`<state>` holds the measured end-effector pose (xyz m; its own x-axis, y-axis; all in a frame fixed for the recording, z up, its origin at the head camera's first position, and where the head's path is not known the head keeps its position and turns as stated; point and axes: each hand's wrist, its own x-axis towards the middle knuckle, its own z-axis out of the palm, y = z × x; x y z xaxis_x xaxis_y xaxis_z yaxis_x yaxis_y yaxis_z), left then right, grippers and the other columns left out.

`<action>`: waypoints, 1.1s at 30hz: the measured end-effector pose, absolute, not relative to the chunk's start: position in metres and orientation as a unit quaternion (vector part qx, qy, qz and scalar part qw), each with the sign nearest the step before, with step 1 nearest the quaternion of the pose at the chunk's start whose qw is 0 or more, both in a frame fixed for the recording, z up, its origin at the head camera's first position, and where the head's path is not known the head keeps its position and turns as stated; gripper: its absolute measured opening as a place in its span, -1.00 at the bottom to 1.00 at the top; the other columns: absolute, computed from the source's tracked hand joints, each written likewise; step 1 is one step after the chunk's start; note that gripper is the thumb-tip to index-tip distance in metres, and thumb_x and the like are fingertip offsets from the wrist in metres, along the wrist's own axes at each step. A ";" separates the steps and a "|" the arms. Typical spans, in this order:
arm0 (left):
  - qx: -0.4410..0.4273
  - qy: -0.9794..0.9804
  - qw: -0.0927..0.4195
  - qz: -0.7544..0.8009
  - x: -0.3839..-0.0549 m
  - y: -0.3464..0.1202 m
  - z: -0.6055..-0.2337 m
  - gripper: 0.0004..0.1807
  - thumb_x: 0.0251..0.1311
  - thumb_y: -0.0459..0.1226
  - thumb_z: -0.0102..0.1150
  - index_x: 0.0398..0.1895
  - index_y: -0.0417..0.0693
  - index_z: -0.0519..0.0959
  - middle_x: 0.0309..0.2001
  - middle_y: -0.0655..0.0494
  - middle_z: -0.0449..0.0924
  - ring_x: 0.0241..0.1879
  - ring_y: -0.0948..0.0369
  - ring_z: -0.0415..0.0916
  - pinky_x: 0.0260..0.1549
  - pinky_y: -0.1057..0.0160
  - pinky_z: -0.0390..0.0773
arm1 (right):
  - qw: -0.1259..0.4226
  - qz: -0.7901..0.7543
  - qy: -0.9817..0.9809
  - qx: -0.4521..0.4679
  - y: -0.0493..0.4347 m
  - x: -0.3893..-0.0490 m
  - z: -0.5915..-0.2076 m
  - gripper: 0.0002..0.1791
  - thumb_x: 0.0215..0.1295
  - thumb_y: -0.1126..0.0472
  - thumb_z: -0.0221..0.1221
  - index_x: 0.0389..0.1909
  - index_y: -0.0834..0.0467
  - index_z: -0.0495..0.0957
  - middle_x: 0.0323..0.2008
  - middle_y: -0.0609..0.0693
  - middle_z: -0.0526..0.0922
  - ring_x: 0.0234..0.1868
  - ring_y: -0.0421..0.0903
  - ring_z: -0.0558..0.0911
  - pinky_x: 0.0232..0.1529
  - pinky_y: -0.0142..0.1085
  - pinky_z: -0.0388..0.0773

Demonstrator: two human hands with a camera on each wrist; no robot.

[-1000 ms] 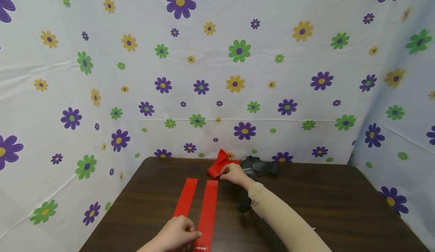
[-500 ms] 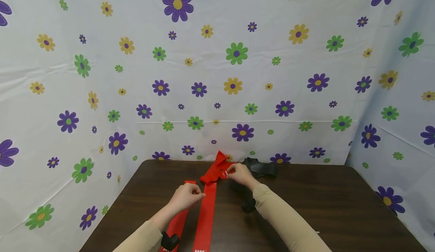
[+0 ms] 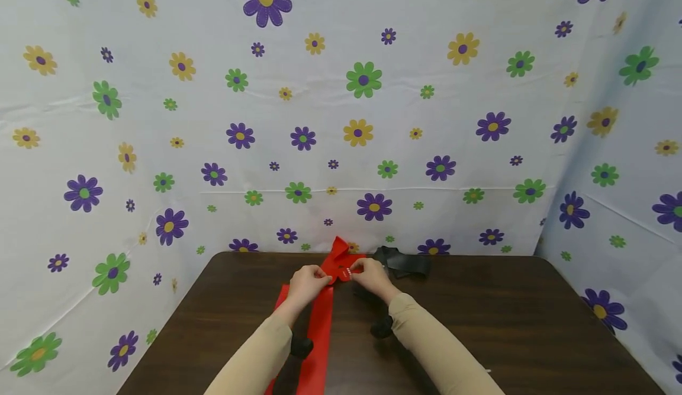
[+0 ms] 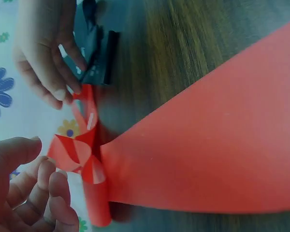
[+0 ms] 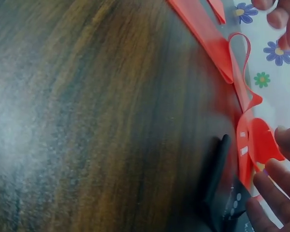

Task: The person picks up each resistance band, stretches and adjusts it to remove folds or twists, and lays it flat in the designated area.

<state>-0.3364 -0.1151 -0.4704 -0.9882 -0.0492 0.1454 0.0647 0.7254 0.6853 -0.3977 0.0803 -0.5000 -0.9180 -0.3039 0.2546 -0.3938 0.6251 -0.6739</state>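
Red band (image 3: 334, 260) sits bunched near the table's (image 3: 479, 294) far edge. Head view: the left hand (image 3: 306, 285) has come forward to join the right hand (image 3: 374, 278); taking a two-handed hold seems the step. Left wrist: left grip unclear; next calls for a sure pinch. Right wrist: thumb and finger appear to pinch the band.

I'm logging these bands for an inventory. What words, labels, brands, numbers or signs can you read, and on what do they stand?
No words, brands or numbers can be read.
Crumpled red band: white print, too small and blurred to read.
Black band: white dots in the right wrist view; nothing legible.
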 end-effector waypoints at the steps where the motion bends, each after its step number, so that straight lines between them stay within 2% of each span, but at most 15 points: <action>1: 0.001 -0.927 0.078 -0.368 -0.340 -0.113 -0.472 -0.80 0.13 -0.13 0.35 -0.50 -0.04 0.60 -0.63 0.18 0.46 -0.61 0.21 0.34 -0.60 0.26 0.34 | 0.059 0.389 -0.899 0.191 0.081 -0.398 -0.501 -0.81 0.06 0.27 0.32 -0.28 0.23 0.68 -0.30 0.03 0.69 -0.35 -0.10 0.56 -0.28 -0.21 0.51; 6: 0.033 -0.931 0.093 -0.350 -0.351 -0.110 -0.483 -0.75 0.08 -0.11 0.39 -0.37 -0.07 0.59 -0.48 0.11 0.56 -0.51 0.14 0.40 -0.48 0.17 0.43 | 0.057 0.398 -0.896 0.192 0.078 -0.397 -0.504 -0.81 0.09 0.28 0.31 -0.26 0.26 0.68 -0.28 0.06 0.69 -0.29 -0.05 0.59 -0.21 -0.14 0.54; 11: 0.054 -0.942 0.088 -0.321 -0.356 -0.110 -0.488 -0.51 0.00 -0.07 0.44 -0.08 -0.18 0.56 -0.23 -0.06 0.62 -0.34 0.03 0.49 -0.25 0.00 0.53 | 0.052 0.391 -0.899 0.192 0.075 -0.400 -0.508 -0.81 0.12 0.28 0.31 -0.24 0.25 0.67 -0.26 0.05 0.69 -0.26 -0.03 0.60 -0.17 -0.11 0.54; 15: 0.053 -0.950 0.072 -0.299 -0.360 -0.110 -0.489 -0.37 -0.05 -0.07 0.48 0.05 -0.25 0.54 -0.19 -0.13 0.58 -0.28 -0.01 0.49 -0.20 -0.05 0.53 | 0.055 0.382 -0.903 0.189 0.074 -0.402 -0.512 -0.80 0.10 0.27 0.32 -0.23 0.23 0.67 -0.27 0.02 0.68 -0.24 -0.04 0.61 -0.16 -0.12 0.55; 19: 0.041 -0.957 0.063 -0.279 -0.362 -0.109 -0.490 -0.48 -0.07 -0.08 0.49 -0.13 -0.26 0.61 -0.32 -0.07 0.53 -0.37 0.04 0.45 -0.30 0.02 0.52 | 0.047 0.367 -0.910 0.187 0.074 -0.403 -0.514 -0.77 0.10 0.25 0.33 -0.19 0.21 0.68 -0.25 0.01 0.68 -0.23 -0.04 0.61 -0.16 -0.13 0.55; 25: 0.036 -0.958 0.059 -0.278 -0.364 -0.113 -0.493 -0.71 -0.06 -0.13 0.47 -0.46 -0.16 0.62 -0.48 0.05 0.50 -0.50 0.12 0.41 -0.46 0.13 0.49 | 0.053 0.327 -0.925 0.186 0.067 -0.401 -0.515 -0.73 0.12 0.18 0.36 -0.15 0.15 0.69 -0.22 0.01 0.65 -0.16 0.02 0.58 -0.13 -0.07 0.53; 33: 0.025 -0.957 0.073 -0.280 -0.366 -0.116 -0.490 -0.83 0.06 -0.21 0.40 -0.52 -0.10 0.65 -0.50 0.11 0.53 -0.52 0.16 0.41 -0.48 0.18 0.46 | 0.093 0.244 -0.949 0.177 0.057 -0.402 -0.518 -0.67 0.01 0.00 0.43 -0.21 0.04 0.72 -0.37 -0.06 0.57 -0.28 -0.02 0.53 -0.30 -0.13 0.47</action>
<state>-0.3659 -0.1160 -0.4902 -0.9880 -0.0887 0.1266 -0.0066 0.8424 0.5387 -0.4021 0.0572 -0.5178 -0.9200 -0.2908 0.2626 -0.3814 0.8181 -0.4305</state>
